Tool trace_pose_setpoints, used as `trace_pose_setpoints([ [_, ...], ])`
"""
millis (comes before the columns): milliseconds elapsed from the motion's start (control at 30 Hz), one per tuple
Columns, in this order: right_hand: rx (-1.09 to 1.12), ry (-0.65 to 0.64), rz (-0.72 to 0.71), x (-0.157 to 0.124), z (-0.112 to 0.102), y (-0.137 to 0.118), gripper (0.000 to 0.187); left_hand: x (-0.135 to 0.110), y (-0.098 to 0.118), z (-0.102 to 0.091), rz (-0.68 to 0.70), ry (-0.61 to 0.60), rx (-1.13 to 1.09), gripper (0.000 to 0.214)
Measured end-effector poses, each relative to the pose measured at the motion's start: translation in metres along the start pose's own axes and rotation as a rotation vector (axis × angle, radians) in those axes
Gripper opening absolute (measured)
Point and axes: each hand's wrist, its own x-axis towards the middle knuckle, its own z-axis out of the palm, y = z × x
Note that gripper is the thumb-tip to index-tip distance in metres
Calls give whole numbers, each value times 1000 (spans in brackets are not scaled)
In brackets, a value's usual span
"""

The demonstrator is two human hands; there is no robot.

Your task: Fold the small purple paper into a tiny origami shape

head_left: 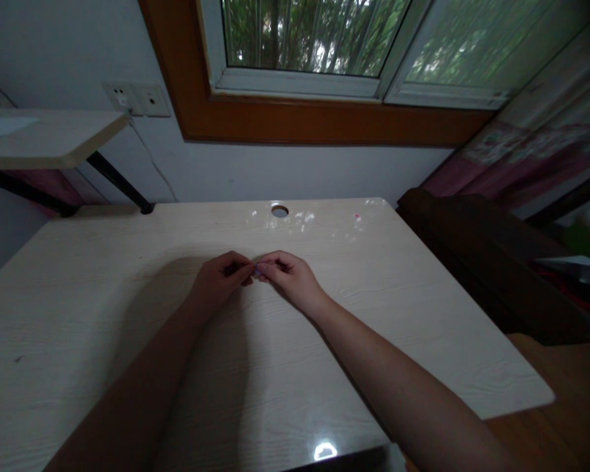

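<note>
My left hand (222,276) and my right hand (289,275) meet fingertip to fingertip over the middle of the pale wood-grain table (373,301). Between them shows a tiny bluish-purple thing (256,267), mostly covered by the fingers and too small to name. Both hands are closed in a pinch, thumb against index finger, at this small thing. The right forearm lies low along the tabletop, and a shadow falls beside the left arm.
Beyond my hands the tabletop has a round cable hole (280,211) and a small pink spot (356,216). A raised shelf (54,141) on black legs stands at the back left. Behind are wall sockets (136,99) and a window. A dark object (354,459) pokes in at the front edge.
</note>
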Motion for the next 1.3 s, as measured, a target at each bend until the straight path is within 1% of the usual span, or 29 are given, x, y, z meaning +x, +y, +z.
trace_pose_setpoints([
  [233,31,16,-2,-1,1,-1,23,-1,5,1,-20,1,-33,21],
  [367,45,16,9,-1,1,0,22,-1,6,1,-16,-45,-54,21],
  [533,47,24,33,0,1,0,23,-2,5,0,-26,-74,-10,21],
  [700,48,25,31,-1,1,0,22,-1,5,1,-59,-45,-28,22],
  [933,88,75,35,2,0,-3,22,2,1,1,-73,12,-64,21],
  [1067,73,59,53,2,0,-4,24,2,1,1,-74,21,-83,20],
  [1300,45,18,66,2,-1,-1,22,0,2,1,-64,-45,-55,22],
])
